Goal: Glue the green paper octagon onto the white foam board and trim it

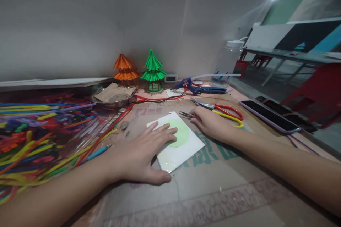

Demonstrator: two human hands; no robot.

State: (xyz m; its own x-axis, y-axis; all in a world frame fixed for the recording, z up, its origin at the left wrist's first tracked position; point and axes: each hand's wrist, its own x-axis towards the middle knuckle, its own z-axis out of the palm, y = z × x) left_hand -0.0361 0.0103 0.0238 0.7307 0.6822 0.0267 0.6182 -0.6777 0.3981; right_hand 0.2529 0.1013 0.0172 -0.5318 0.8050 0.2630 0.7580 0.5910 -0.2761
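Observation:
My left hand [149,149] lies with its fingers spread over a white square card [186,152]. A pale green circle [182,133] shows on the card, partly under my fingers. To the right, my right hand [210,120] has its fingers closed around a small dark tool with two pointed tips [185,114]; its handle is hidden. Just behind that hand rest scissors with red and yellow handles [230,111], their blades pointing left.
Colourful pipe cleaners [29,142] heap up at left, beside a blue pen [98,151]. At the back stand orange [124,67] and green [153,67] tree models, a glue gun [188,87], pliers [210,90] and a bottle [226,64]. A phone [269,117] lies right.

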